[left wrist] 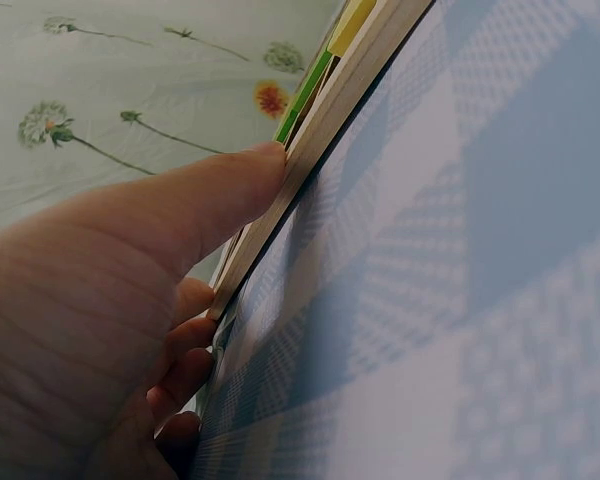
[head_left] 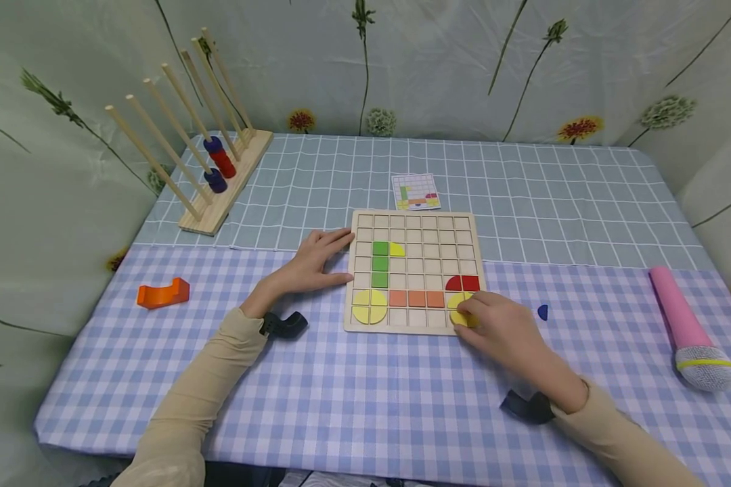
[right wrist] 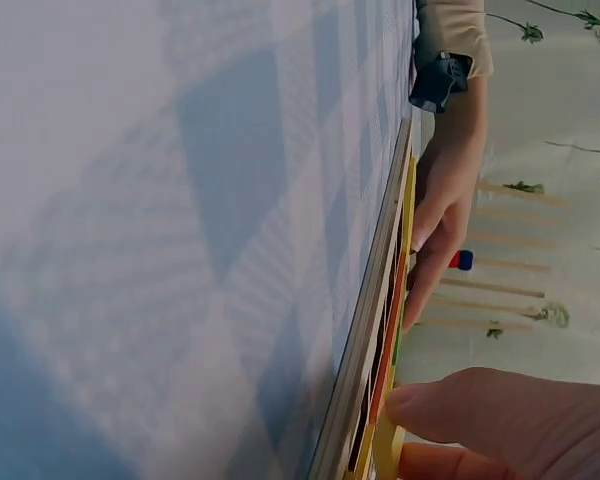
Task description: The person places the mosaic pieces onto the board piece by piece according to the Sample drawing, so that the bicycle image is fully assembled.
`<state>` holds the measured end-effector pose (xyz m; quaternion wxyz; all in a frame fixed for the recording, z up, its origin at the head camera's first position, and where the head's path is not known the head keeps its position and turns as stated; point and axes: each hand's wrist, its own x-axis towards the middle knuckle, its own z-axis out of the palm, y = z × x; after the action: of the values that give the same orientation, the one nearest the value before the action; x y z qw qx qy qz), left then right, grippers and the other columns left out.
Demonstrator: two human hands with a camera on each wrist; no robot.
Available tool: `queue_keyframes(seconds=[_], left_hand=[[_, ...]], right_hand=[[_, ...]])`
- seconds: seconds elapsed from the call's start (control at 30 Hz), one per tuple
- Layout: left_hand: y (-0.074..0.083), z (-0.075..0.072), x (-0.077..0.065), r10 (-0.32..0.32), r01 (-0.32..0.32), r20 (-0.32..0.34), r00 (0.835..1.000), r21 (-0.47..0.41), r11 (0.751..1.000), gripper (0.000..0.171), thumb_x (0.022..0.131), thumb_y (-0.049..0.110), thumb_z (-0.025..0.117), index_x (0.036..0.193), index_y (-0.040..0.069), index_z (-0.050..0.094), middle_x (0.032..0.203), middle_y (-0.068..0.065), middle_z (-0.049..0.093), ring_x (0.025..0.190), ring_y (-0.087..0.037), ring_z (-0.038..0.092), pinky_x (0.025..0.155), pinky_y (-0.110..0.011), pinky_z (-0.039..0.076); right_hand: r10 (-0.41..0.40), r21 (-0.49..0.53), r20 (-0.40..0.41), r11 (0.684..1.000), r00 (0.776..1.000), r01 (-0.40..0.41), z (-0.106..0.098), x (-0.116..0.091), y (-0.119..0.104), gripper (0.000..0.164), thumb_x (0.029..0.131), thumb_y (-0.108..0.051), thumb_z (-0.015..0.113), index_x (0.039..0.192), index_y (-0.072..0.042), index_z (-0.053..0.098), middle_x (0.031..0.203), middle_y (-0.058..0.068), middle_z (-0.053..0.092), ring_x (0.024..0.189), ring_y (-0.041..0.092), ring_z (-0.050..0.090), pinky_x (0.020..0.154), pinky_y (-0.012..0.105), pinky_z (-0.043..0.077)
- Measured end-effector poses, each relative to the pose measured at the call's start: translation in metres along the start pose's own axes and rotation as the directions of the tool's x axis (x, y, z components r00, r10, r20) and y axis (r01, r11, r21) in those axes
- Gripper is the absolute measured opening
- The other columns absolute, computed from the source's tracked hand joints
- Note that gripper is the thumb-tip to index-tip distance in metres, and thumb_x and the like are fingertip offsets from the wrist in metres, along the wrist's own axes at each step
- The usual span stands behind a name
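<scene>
A wooden grid board [head_left: 414, 214] lies flat in the middle of the table. On it are green squares [head_left: 380, 264], a row of orange squares [head_left: 417, 298], red pieces [head_left: 470, 283], a yellow quarter circle [head_left: 396, 250] and a yellow circle of quarter pieces [head_left: 369, 307]. My left hand [head_left: 311, 265] rests against the board's left edge, thumb and fingertips touching it. At the lower right corner, my right hand [head_left: 507, 329] pinches a yellow piece [right wrist: 386, 445] between thumb and finger. That piece tilts slightly over the board, and the hand partly hides the yellow pieces there.
Behind the board lies a pattern card [head_left: 417, 191]. A small blue piece [head_left: 543, 312] is right of my right hand. An orange block [head_left: 163, 294] and a wooden peg stand [head_left: 228, 182] with rings are on the left. A pink toy microphone [head_left: 685, 318] lies far right.
</scene>
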<state>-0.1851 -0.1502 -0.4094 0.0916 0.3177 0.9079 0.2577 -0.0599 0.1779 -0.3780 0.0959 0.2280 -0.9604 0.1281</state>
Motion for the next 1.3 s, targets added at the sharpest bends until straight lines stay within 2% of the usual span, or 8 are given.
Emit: queue_keyframes(seconds=[0.17,0.3,0.57,0.8,1.07,1.3], left_hand=[[0.000,0.000,0.000,-0.003,0.003,0.003,1.000,0.006,1.000,0.080,0.084,0.036,0.067,0.148,0.010,0.028,0.156,-0.010,0.025,0.124,-0.030,0.031,0.102,-0.049,0.023],[0.000,-0.001,0.001,-0.012,0.012,0.007,1.000,-0.001,1.000,0.080,0.084,0.037,0.067,0.149,0.011,0.028,0.156,-0.009,0.025,0.124,-0.030,0.030,0.103,-0.049,0.023],[0.001,-0.002,0.001,-0.013,0.013,0.004,1.000,-0.007,1.000,0.080,0.084,0.037,0.067,0.148,0.011,0.028,0.156,-0.009,0.025,0.123,-0.029,0.031,0.102,-0.048,0.023],[0.002,-0.002,0.001,-0.009,0.009,0.006,1.000,-0.009,1.000,0.080,0.084,0.037,0.067,0.148,0.010,0.028,0.156,-0.009,0.025,0.124,-0.030,0.031,0.103,-0.049,0.023],[0.002,-0.002,0.001,-0.007,0.007,0.005,1.000,-0.009,1.000,0.079,0.084,0.036,0.067,0.148,0.010,0.028,0.156,-0.010,0.025,0.124,-0.031,0.031,0.102,-0.049,0.024],[0.001,-0.001,0.000,-0.017,0.017,0.012,1.000,-0.012,1.000,0.079,0.085,0.037,0.066,0.148,0.010,0.028,0.156,-0.009,0.025,0.126,-0.030,0.030,0.103,-0.049,0.022]], right_hand=[[0.018,-0.010,0.052,1.000,0.999,-0.018,0.001,0.002,-0.004,0.018,0.071,-0.018,0.078,0.084,-0.008,0.072,0.072,0.001,0.063,0.062,0.009,0.047,0.053,0.022,0.041],[0.012,-0.019,0.063,1.000,0.998,-0.011,0.003,0.003,-0.005,0.018,0.072,-0.018,0.078,0.085,-0.008,0.072,0.076,0.002,0.064,0.065,0.010,0.050,0.056,0.025,0.045],[-0.005,-0.021,0.002,1.000,1.000,0.005,0.007,0.002,-0.002,0.018,0.071,-0.017,0.079,0.084,-0.006,0.073,0.078,0.004,0.063,0.066,0.012,0.052,0.057,0.027,0.047],[0.030,-0.007,0.007,1.000,1.000,-0.030,0.007,0.000,0.000,0.022,0.069,-0.019,0.082,0.083,-0.004,0.075,0.078,0.005,0.064,0.066,0.013,0.055,0.059,0.029,0.049],[0.009,0.021,-0.038,1.000,0.999,-0.008,0.006,-0.003,0.006,0.022,0.067,-0.019,0.083,0.080,-0.005,0.074,0.078,0.005,0.065,0.069,0.015,0.058,0.061,0.030,0.050],[0.021,0.021,-0.129,1.000,0.991,-0.018,-0.006,-0.012,0.021,0.014,0.068,-0.011,0.080,0.079,-0.006,0.073,0.076,0.003,0.065,0.067,0.016,0.060,0.058,0.033,0.049]])
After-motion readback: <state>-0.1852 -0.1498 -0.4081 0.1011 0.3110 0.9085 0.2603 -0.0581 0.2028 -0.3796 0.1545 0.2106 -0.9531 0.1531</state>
